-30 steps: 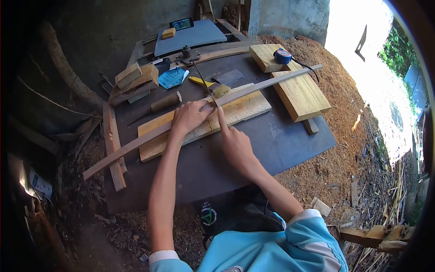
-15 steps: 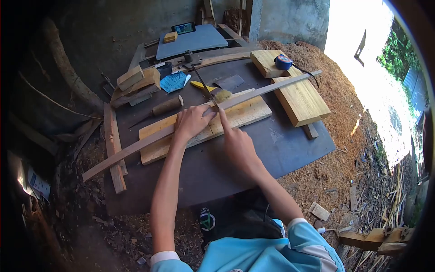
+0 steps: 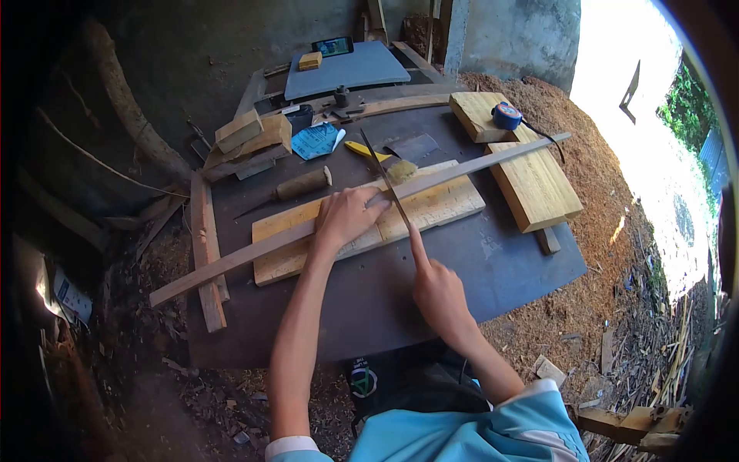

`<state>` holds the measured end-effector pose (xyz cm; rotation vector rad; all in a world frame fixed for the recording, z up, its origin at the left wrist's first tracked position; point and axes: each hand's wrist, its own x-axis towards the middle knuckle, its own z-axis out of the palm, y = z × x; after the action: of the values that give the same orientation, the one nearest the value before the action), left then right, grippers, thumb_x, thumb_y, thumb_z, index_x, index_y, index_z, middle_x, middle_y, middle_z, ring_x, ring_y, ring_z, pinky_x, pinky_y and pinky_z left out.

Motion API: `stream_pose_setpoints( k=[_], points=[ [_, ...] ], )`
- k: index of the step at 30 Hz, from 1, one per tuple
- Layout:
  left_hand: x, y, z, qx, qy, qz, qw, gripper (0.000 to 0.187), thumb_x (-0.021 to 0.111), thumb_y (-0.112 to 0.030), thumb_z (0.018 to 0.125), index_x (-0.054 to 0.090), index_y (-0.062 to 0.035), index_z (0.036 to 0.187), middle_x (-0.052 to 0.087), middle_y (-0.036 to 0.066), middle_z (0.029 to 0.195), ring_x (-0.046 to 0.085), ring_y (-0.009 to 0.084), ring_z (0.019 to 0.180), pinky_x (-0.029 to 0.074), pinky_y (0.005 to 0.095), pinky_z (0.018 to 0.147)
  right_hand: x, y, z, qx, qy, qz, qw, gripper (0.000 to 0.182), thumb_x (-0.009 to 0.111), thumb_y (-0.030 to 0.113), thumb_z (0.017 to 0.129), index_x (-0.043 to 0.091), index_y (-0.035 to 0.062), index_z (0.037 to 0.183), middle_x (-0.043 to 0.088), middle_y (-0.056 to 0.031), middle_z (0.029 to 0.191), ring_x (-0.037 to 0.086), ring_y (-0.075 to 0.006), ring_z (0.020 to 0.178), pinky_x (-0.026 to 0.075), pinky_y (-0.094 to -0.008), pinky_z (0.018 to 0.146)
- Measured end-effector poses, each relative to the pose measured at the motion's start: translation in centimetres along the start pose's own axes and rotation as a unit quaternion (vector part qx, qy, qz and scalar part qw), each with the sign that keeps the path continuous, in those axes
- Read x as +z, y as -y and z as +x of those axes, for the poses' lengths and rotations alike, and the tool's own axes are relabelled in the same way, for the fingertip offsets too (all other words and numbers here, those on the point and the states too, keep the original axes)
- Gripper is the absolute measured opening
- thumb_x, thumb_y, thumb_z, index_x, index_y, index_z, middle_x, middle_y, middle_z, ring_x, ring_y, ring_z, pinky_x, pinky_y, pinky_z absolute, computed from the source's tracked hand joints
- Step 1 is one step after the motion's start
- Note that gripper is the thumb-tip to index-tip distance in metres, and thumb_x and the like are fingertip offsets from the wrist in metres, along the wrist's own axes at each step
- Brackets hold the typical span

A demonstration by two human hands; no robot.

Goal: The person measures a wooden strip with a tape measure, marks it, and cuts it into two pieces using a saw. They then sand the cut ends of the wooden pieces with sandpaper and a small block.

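My left hand (image 3: 346,217) presses a long thin wooden strip (image 3: 254,252) down onto a pale board (image 3: 446,202) on the dark tabletop. My right hand (image 3: 440,296) is closed round the near end of a narrow dark blade (image 3: 377,162), its index finger stretched along it. The blade lies across the strip just right of my left hand; its handle is hidden in my fist. Beyond the blade are a yellow-handled brush (image 3: 402,171) and a thin grey sheet (image 3: 413,147). A wooden-handled pointed tool (image 3: 302,183) lies left of the board.
Wood blocks (image 3: 245,138) are stacked at the left near a blue packet (image 3: 314,142). A blue tape measure (image 3: 506,115) rests on thick boards (image 3: 533,185) at the right. At the back, a phone (image 3: 332,47) stands on a grey panel (image 3: 346,71).
My right hand has drawn back toward my body, pulling the blade across the strip. My left hand stays on the strip. The whole view has shifted slightly.
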<state>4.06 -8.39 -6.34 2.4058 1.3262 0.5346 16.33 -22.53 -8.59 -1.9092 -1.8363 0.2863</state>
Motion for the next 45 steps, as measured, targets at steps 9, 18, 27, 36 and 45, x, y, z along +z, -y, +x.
stream_pose_setpoints(
  k=[9, 18, 27, 36, 45],
  points=[
    [-0.1, 0.1, -0.1, 0.021, 0.012, 0.007, 1.0, 0.033, 0.054, -0.041, 0.081, 0.065, -0.0135, 0.097, 0.065, 0.017, 0.083, 0.061, 0.0353, 0.082, 0.048, 0.0443, 0.07, 0.5, -0.2, 0.3, -0.012, -0.025, -0.015, 1.0, 0.079, 0.048, -0.006, 0.069, 0.017, 0.0059, 0.141, 0.055, -0.0187, 0.06, 0.057, -0.0354, 0.053, 0.046, -0.0459, 0.051],
    [0.0, -0.3, -0.2, -0.002, 0.017, -0.006, 1.0, 0.031, 0.055, -0.037, 0.081, 0.064, -0.0114, 0.096, 0.065, 0.016, 0.084, 0.061, 0.0359, 0.084, 0.047, 0.045, 0.074, 0.9, -0.4, 1.7, -0.031, -0.058, -0.007, 0.998, 0.078, 0.049, -0.005, 0.071, 0.017, 0.0081, 0.142, 0.058, -0.0193, 0.064, 0.058, -0.0358, 0.056, 0.047, -0.0453, 0.052],
    [-0.2, -0.5, -0.3, 0.016, -0.001, 0.012, 1.0, 0.033, 0.058, -0.04, 0.079, 0.065, -0.0156, 0.101, 0.065, 0.016, 0.079, 0.062, 0.0338, 0.079, 0.048, 0.0426, 0.065, 0.9, -0.4, 2.6, -0.017, -0.06, 0.016, 0.998, 0.078, 0.049, -0.005, 0.071, 0.019, 0.0094, 0.141, 0.057, -0.0207, 0.062, 0.057, -0.0372, 0.055, 0.046, -0.0475, 0.053],
    [0.4, -0.7, -0.7, 0.051, -0.055, 0.013, 0.997, 0.028, 0.059, -0.033, 0.079, 0.063, -0.0116, 0.096, 0.065, 0.013, 0.084, 0.061, 0.0343, 0.078, 0.047, 0.0437, 0.062, 0.8, 0.0, 4.7, -0.022, -0.049, -0.009, 0.999, 0.08, 0.051, -0.004, 0.069, 0.018, 0.0078, 0.141, 0.056, -0.0178, 0.062, 0.059, -0.034, 0.057, 0.049, -0.0431, 0.052],
    [1.5, 0.1, -1.1, 0.103, -0.135, 0.022, 0.985, 0.032, 0.062, -0.03, 0.078, 0.065, -0.0082, 0.1, 0.065, 0.011, 0.096, 0.063, 0.0294, 0.082, 0.049, 0.0378, 0.07, -4.3, -2.0, -6.4, -0.012, -0.055, 0.104, 0.993, 0.07, 0.047, -0.006, 0.078, 0.019, 0.0066, 0.141, 0.056, -0.0202, 0.069, 0.057, -0.0367, 0.057, 0.045, -0.0434, 0.051]
  ],
)
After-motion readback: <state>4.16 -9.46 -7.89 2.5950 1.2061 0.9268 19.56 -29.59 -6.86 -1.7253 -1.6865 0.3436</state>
